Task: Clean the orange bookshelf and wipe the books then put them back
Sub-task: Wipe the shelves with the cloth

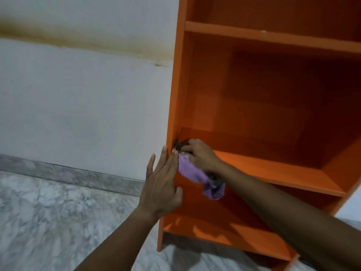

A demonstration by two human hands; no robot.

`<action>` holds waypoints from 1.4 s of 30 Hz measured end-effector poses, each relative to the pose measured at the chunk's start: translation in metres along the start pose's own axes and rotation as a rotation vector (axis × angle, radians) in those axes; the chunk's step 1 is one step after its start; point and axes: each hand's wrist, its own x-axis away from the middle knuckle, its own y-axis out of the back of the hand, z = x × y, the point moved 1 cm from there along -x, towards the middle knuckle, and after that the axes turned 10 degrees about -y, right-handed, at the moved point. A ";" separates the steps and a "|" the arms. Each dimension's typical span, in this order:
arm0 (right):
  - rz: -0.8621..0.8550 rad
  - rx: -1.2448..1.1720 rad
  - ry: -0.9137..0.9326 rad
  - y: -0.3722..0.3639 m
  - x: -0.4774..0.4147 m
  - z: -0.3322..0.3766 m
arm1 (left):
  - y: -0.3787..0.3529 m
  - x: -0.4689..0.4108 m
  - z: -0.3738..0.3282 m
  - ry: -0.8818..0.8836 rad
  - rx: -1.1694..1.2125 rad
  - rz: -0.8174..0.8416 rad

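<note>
Far left and upper left of the frame: pale wall (78, 98), stained yellow-brown in a band near the top. Below it, lower left: grey marbled skirting (68, 174) and white marbled floor (48, 218).

Centre: left hand (161, 184), reaching up from the bottom edge, fingers straight and spread a little, palm laid flat against the outer face and front edge of the left side panel, thumb hooked round the panel's front edge. Gripping nothing, only bracing.

Just right of it: purple cloth (197, 176), bunched, 1 end pressed into the near left corner of the shelf, the other end hanging loose below the wrist and in front of the shelf edge. Dark patch at the corner end of the cloth, perhaps dirt or shadow; too blurred to tell.

Right hand (199, 153), fingers curled down and closed over the cloth, pushing it against the corner where shelf board meets side panel. Forearm running off to the lower right.

Centre to right edge: orange bookshelf (273, 169), standing on the floor against the wall, 3 shelf boards in view, all bare.
</note>
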 end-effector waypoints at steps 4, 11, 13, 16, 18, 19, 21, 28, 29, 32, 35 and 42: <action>-0.128 0.049 0.127 -0.009 0.045 0.018 | 0.011 0.005 -0.013 0.085 0.050 0.011; -0.289 0.232 0.161 0.019 0.115 -0.029 | 0.008 0.002 -0.062 0.061 -0.203 0.352; -0.313 0.278 0.081 0.031 0.145 -0.054 | 0.005 -0.007 -0.084 0.052 -0.240 0.399; -0.331 0.320 -0.089 0.054 0.185 -0.091 | -0.003 -0.026 -0.121 0.042 -0.243 0.477; -0.312 0.328 -0.181 0.067 0.204 -0.109 | -0.011 -0.038 -0.138 0.046 -0.230 0.554; -0.307 0.330 -0.232 0.077 0.215 -0.118 | -0.018 -0.044 -0.149 0.054 -0.215 0.578; -0.308 0.367 -0.311 0.088 0.233 -0.135 | -0.027 -0.053 -0.164 0.106 -0.167 0.586; -0.425 0.414 -0.593 0.114 0.286 -0.150 | -0.018 -0.069 -0.178 0.170 -0.093 0.697; -0.426 0.397 -0.625 0.114 0.287 -0.150 | -0.014 -0.065 -0.179 0.163 -0.093 0.710; -0.552 0.188 -0.767 0.102 0.287 -0.143 | -0.014 -0.048 -0.184 0.157 -0.059 0.704; -0.537 -0.010 -0.860 0.064 0.296 -0.140 | -0.033 -0.029 -0.184 0.139 -0.052 0.780; -0.363 0.020 -0.918 -0.026 0.275 -0.205 | -0.127 -0.010 -0.170 0.222 0.152 0.883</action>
